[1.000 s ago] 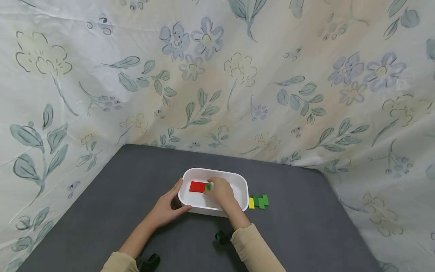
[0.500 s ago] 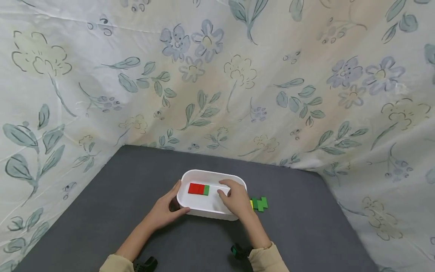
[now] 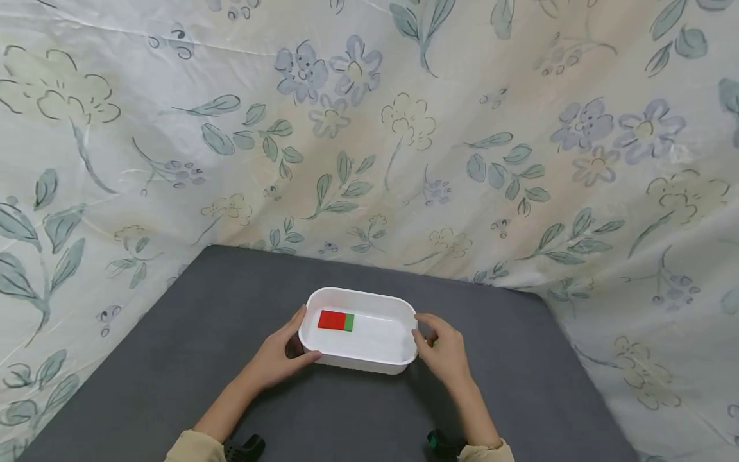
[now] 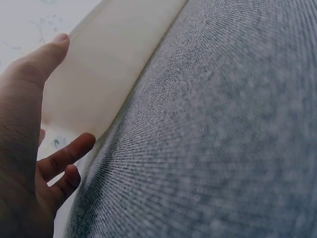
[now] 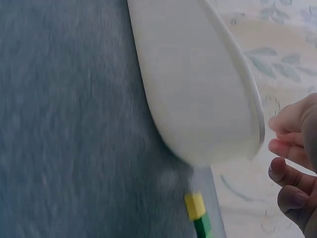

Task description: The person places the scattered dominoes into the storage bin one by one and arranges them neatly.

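Note:
A white oblong plastic box [image 3: 369,340] stands on the grey table. In it, near the left end, a red block [image 3: 331,319] lies against a small green block [image 3: 349,322]. My left hand [image 3: 277,353] holds the box's left end, thumb at the near side and fingers round the far side. At the opposite end my right hand [image 3: 444,350] has its thumb and fingers parted, fingertips right at the rim. A yellow block [image 5: 194,206] joined to a dark green block [image 5: 202,225] lies beyond the box in the right wrist view; in the head view my right hand mostly hides these.
The grey cloth-covered table [image 3: 346,417] reaches back to a flowered curtain [image 3: 369,128], which also hangs along both sides. Dark wrist straps [image 3: 245,448] sit by the sleeves at the near edge.
My right hand has let go of the small green block beside the red, come out of the box and moved right, past the rim. The left hand keeps its place on the box.

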The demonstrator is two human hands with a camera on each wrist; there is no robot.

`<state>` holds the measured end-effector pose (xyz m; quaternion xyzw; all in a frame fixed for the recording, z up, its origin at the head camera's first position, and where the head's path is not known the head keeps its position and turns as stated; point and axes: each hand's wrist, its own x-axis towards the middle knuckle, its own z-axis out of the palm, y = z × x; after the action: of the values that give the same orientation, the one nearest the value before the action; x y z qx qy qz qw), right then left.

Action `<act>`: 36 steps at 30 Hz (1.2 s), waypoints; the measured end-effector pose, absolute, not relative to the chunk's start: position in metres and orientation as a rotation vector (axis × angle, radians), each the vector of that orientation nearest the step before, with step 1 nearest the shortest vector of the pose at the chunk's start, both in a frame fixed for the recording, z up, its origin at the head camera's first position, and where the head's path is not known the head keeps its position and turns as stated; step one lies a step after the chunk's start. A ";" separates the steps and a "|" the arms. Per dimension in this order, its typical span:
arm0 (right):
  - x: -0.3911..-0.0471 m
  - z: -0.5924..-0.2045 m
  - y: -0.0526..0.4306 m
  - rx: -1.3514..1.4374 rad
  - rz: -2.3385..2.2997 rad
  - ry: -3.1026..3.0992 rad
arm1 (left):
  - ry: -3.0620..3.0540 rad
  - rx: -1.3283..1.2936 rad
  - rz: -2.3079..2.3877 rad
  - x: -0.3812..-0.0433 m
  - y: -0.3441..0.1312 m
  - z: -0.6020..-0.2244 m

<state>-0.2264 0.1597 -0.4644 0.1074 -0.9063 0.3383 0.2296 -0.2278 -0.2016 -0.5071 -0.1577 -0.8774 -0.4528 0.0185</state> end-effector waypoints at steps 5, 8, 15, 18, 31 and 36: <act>-0.226 -0.474 0.179 0.227 0.944 -2.455 | -2.736 -0.493 -1.400 -0.228 -0.201 -0.507; -0.226 -0.479 0.191 0.149 0.970 -2.440 | -2.729 -0.499 -1.407 -0.230 -0.200 -0.506; -0.226 -0.491 0.222 -0.058 1.057 -2.499 | -2.727 -0.488 -1.427 -0.230 -0.201 -0.504; -0.226 -0.497 0.235 -0.125 1.064 -2.579 | -2.731 -0.486 -1.426 -0.229 -0.202 -0.505; -0.227 -0.511 0.244 -0.120 1.029 -2.792 | -2.741 -0.488 -1.419 -0.232 -0.202 -0.504; -0.229 -0.513 0.245 -0.100 0.996 -2.832 | -2.743 -0.483 -1.408 -0.233 -0.202 -0.504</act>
<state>-0.2289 0.2451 -0.5131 -0.0333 -0.9406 0.3309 0.0688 -0.2329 -0.2024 -0.5042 -0.1546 -0.8788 -0.4513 0.0105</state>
